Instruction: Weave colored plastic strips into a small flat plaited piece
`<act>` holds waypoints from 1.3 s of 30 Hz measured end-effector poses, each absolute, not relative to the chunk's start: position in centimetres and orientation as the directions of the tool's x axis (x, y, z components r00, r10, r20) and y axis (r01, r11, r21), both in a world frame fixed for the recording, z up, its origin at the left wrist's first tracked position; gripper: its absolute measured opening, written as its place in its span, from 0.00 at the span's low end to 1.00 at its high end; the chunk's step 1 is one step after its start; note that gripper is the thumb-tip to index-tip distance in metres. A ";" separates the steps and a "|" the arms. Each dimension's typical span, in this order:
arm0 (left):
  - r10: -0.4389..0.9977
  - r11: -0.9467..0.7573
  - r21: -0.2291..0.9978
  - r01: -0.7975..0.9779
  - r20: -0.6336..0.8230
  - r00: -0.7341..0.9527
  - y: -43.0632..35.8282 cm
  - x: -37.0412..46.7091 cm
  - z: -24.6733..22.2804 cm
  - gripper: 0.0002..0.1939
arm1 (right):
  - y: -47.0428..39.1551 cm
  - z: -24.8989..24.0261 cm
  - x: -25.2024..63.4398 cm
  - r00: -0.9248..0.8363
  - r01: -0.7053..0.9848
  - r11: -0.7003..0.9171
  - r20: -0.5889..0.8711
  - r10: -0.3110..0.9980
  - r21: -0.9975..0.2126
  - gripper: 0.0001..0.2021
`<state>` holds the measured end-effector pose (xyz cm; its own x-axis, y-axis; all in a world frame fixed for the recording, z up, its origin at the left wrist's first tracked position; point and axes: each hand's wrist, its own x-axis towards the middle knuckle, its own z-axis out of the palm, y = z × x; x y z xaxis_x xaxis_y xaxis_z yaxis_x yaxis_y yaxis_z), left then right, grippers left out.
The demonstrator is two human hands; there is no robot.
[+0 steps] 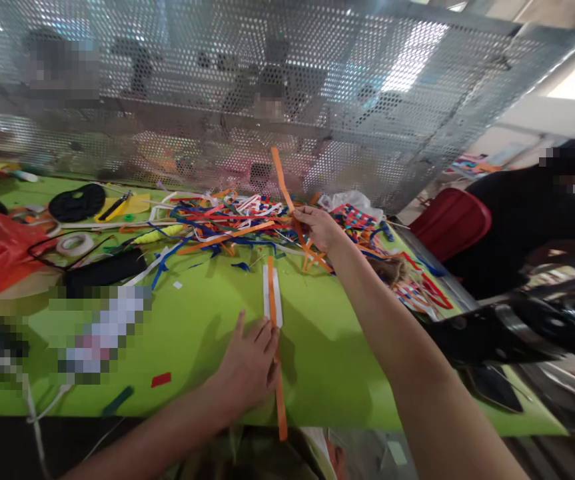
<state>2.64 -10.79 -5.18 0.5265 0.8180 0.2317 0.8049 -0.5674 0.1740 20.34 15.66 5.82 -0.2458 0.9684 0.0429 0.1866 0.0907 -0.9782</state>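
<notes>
At the near side, one orange strip (pixel 272 300) is running straight away from the person, its near end hanging past the edge of the green tabletop (pixel 337 353). The left hand (pixel 250 363) is resting on it, fingertips pressing down; whether the thumb is pinching too, I cannot tell. A snag on that loose end could be dragging the strip askew. A red scrap (pixel 161 379) is lying to the left.

Just beyond the fingers, the orange strip is lying lengthwise over a wider white strip (pixel 278 300); if the pressing fingers slip, the two could be sliding out of line.

Farther off, the right hand (pixel 320 227) is pinching a second orange strip (pixel 280 177) between thumb and fingers, its free end pointing up and away. Below it, a tangled pile of strips (pixel 237 220) is spreading; loose ends there could be catching on the held one.

A perforated metal panel (pixel 182 87) is standing behind. No brand, label or writing is showing legibly.
</notes>
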 end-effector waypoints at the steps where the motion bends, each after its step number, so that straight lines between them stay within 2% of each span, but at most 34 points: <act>1: 0.818 -0.566 0.169 0.807 0.230 0.526 -10.8 2.7 -5.2 0.28 | 15.1 5.8 20.6 -0.247 0.183 0.080 0.033 0.968 -0.980 0.16; 7: 0.822 -0.560 0.160 0.813 0.234 0.520 -10.8 2.7 -5.1 0.27 | 12.2 3.8 21.7 -0.297 0.351 0.079 -0.031 0.954 -0.933 0.18; 13: 0.828 -0.558 0.168 0.813 0.175 0.532 -10.8 2.5 -4.2 0.27 | 10.1 -0.2 21.2 -0.315 0.452 0.072 -0.084 0.945 -0.889 0.13; 20: 0.837 -0.544 0.174 0.820 0.183 0.516 -10.9 2.4 -3.8 0.27 | 9.7 -1.7 19.6 -0.334 0.487 0.117 -0.061 0.941 -0.865 0.09; 25: 0.835 -0.547 0.179 0.818 0.192 0.516 -10.9 2.4 -3.9 0.27 | 9.4 -1.5 19.5 -0.312 0.481 0.060 -0.107 0.944 -0.874 0.08; 27: 0.834 -0.547 0.179 0.817 0.190 0.517 -10.9 2.4 -3.9 0.27 | 8.8 -1.3 19.7 -0.305 0.448 0.008 -0.145 0.941 -0.894 0.08; 31: 0.830 -0.553 0.162 0.817 0.192 0.524 -10.9 2.4 -4.0 0.28 | 7.0 -1.2 20.3 -0.278 0.251 -0.153 -0.223 0.935 -0.956 0.08; 34: 0.832 -0.551 0.174 0.816 0.192 0.520 -10.9 2.4 -3.9 0.28 | 5.5 -1.1 20.6 -0.253 0.149 -0.242 -0.274 0.928 -0.959 0.06; 39: 0.832 -0.552 0.177 0.815 0.188 0.523 -10.8 2.3 -3.8 0.28 | 4.4 -1.1 20.2 -0.254 0.051 -0.248 -0.253 0.934 -0.967 0.05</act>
<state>2.32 -10.81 -3.79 0.5226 0.8316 0.1881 0.8149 -0.5521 0.1765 20.16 4.43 -1.09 -0.2539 0.9336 -0.2529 0.0507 -0.2482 -0.9674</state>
